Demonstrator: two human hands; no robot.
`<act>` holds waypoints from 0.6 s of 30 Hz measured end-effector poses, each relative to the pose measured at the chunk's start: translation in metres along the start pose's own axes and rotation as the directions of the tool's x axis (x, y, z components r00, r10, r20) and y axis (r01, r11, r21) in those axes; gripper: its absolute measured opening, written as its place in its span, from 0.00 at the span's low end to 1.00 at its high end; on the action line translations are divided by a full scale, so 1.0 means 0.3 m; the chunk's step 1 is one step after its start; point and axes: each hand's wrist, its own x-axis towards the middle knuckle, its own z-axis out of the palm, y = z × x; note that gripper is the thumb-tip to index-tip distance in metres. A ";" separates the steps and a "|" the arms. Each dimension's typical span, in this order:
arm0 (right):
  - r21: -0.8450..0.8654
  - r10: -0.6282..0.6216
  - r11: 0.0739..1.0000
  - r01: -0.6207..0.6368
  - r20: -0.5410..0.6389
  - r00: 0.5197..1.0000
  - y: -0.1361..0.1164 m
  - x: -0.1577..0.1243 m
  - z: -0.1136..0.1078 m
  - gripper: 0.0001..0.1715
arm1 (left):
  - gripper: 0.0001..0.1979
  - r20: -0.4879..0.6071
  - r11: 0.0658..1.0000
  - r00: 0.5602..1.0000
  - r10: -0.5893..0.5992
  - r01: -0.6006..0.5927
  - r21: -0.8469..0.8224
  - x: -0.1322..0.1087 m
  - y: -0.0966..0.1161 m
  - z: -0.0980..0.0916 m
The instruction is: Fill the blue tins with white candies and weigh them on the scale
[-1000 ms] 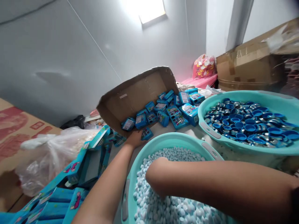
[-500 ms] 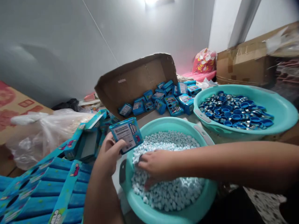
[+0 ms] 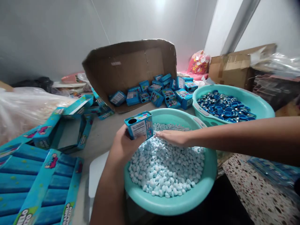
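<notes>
My left hand (image 3: 123,144) grips a small blue tin (image 3: 139,125) with a round hole in its top, held upright over the near rim of a teal basin (image 3: 178,204). The basin is full of small pale blue candies (image 3: 164,165). My right hand (image 3: 172,137) lies palm down on the candies just right of the tin, fingers together and pointing at it. Whether it holds any candies is hidden.
A cardboard box (image 3: 131,67) on its side holds several more blue tins (image 3: 152,93). A second teal basin (image 3: 257,104) of blue and silver caps stands at the right. Blue display cartons (image 3: 42,175) and a plastic bag (image 3: 21,109) fill the left.
My left hand picked a tin from the box, brought it over the basin and turned it upright. My right hand came up out of the candies and moved beside the tin.
</notes>
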 end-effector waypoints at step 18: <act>0.556 0.439 0.609 -0.566 0.358 0.824 -0.101 0.033 0.081 0.33 | 0.43 0.007 0.981 0.993 0.116 -0.116 0.153 0.012 -0.034 0.003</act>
